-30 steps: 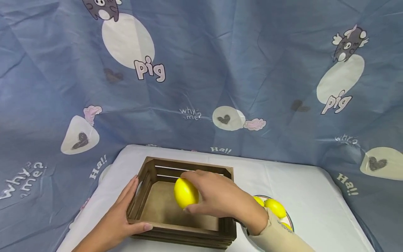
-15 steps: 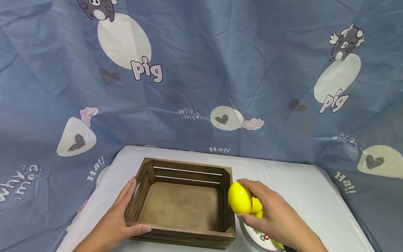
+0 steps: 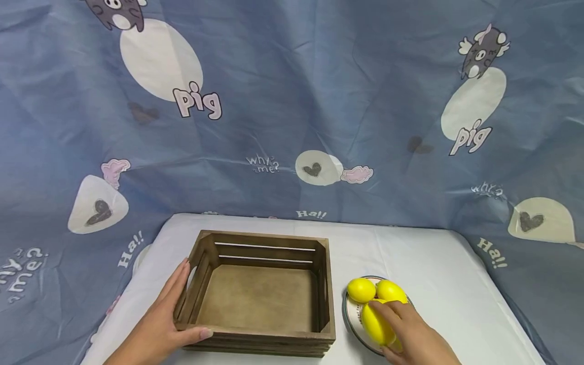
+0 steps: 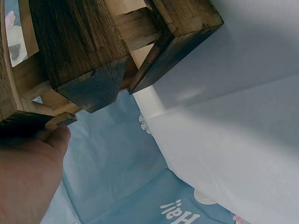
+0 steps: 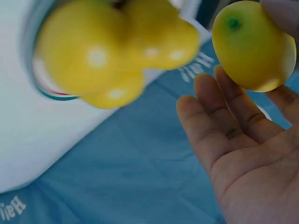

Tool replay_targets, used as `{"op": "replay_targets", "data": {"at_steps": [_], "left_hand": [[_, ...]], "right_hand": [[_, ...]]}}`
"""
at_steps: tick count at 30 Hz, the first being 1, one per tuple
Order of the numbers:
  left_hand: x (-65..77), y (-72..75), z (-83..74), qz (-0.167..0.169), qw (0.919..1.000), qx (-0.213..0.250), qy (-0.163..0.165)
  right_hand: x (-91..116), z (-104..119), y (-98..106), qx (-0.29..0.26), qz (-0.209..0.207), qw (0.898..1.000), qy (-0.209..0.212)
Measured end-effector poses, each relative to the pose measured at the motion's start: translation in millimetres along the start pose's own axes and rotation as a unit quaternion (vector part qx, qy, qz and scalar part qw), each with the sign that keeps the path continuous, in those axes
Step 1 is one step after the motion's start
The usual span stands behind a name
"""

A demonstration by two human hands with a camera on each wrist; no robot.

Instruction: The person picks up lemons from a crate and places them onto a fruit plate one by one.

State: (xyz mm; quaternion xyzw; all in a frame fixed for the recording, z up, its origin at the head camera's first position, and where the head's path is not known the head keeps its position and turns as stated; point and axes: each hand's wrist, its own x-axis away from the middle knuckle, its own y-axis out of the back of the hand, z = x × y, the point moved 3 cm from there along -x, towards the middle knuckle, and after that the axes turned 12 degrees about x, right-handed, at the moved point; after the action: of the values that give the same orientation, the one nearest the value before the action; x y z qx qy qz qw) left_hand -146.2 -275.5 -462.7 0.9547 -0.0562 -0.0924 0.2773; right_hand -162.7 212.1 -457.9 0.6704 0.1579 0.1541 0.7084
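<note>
My right hand (image 3: 417, 329) pinches a yellow lemon (image 3: 377, 324) over a round plate (image 3: 349, 317). In the right wrist view that lemon (image 5: 254, 46), with its green tip, sits between thumb and index finger while the other fingers extend. Behind the held one, another lemon (image 3: 362, 290) and several more yellow ones lie on the plate, partly hidden. To the left stands a brown slatted wooden crate (image 3: 269, 334), its bare floor showing. My left hand (image 3: 157, 319) rests on the crate's near left corner, fingers straight along the left side, thumb on the front rim.
The crate and plate stand side by side on a white-covered table (image 3: 438, 274). A blue printed cloth (image 3: 255, 101) hangs behind and at both sides.
My right hand has carried the lemon from above the crate rightward to the plate. The left hand stays at the crate's corner. The head view has shifted slightly.
</note>
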Motion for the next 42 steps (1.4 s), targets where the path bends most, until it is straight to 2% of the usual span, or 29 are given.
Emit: {"op": "replay_targets", "data": {"at_steps": [5,13,16,26,30,33,37,42], "left_hand": [[1.6,2.8,1.2,-0.008,0.9999,-0.008,-0.005],[1.6,-1.3,-3.5,-0.028,0.9978,-0.008,-0.059],[1.8,-1.6,-3.9,-0.029,0.9975,-0.006,-0.063],[-0.2,0.2,0.6,-0.016,0.9996,-0.007,-0.022],[-0.6,0.6,0.4,-0.017,0.9994,-0.007,-0.030],[-2.1,0.6,-0.7,-0.013,0.9993,-0.001,-0.034],[-3.4,2.5,-1.2,-0.004,0.9998,0.004,-0.017],[-2.5,3.9,-0.1,-0.005,0.9998,0.003,-0.020]], "right_hand": [[-0.3,-1.8,-23.4,0.040,0.035,0.998,0.023],[10.4,-0.6,-39.9,0.091,0.004,0.995,0.035],[13.3,1.2,-43.7,0.109,-0.008,0.993,0.046],[17.5,7.0,-54.7,0.163,-0.055,0.984,0.051],[18.1,8.6,-56.7,0.171,-0.066,0.982,0.048],[19.1,8.7,-56.9,0.171,-0.063,0.982,0.047],[20.7,8.1,-56.2,0.160,-0.058,0.984,0.052],[22.7,6.1,-52.5,0.131,-0.077,0.987,0.047]]}}
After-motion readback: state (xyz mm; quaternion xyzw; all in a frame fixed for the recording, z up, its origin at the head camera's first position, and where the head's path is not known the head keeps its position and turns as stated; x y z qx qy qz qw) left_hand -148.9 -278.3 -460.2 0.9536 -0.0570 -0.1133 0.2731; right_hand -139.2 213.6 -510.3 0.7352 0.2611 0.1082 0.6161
